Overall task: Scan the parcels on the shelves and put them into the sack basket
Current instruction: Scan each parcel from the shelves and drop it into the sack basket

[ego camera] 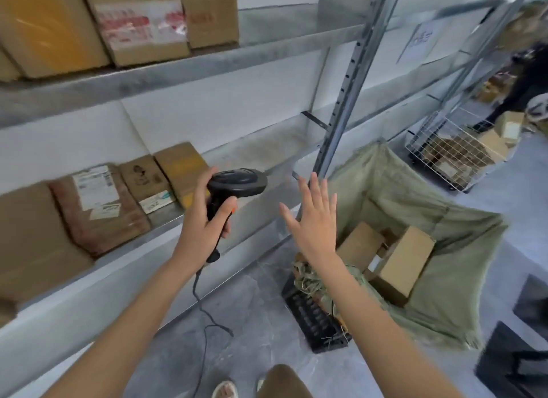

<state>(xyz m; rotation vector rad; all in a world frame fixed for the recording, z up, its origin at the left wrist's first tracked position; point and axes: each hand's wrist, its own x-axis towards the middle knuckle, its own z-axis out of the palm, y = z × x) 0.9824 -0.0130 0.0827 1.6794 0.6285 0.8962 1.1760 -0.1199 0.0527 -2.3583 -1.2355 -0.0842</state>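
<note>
shelving: big grey metal rack (207, 68) filling the left side of my feed, two shelf levels showing and a slotted upright post near the middle
sack basket: green woven sack (444, 279) stretched open over a black crate frame, sitting on the floor right at the foot of that post, lower right for me
parcels on the top shelf: a row of cardboard boxes (136, 21) at the upper left, one with red-printed tape, all pretty blurry
parcels on the lower shelf: another row of brown boxes (98, 207) standing side by side, the middle ones with white labels facing up; can't read them
parcels in the sack: at least two plain cardboard boxes (406, 261) lying at the bottom, tilted against each other
wire cart: a mesh basket cart (456, 157) with more boxes in it, well off at the far right by a second rack
right hand: my right hand (314, 222) is hovering spread flat over the near edge of the sack, fingers (317, 190) straight and fanned out, nothing in it
left hand: left hand (204, 216) is wrapped around the handle of the scanner, thumb up alongside the head
scanner: black handheld barcode scanner (237, 181) held in front of the lower shelf edge, head pointing right, its cable dropping to the floor
</note>
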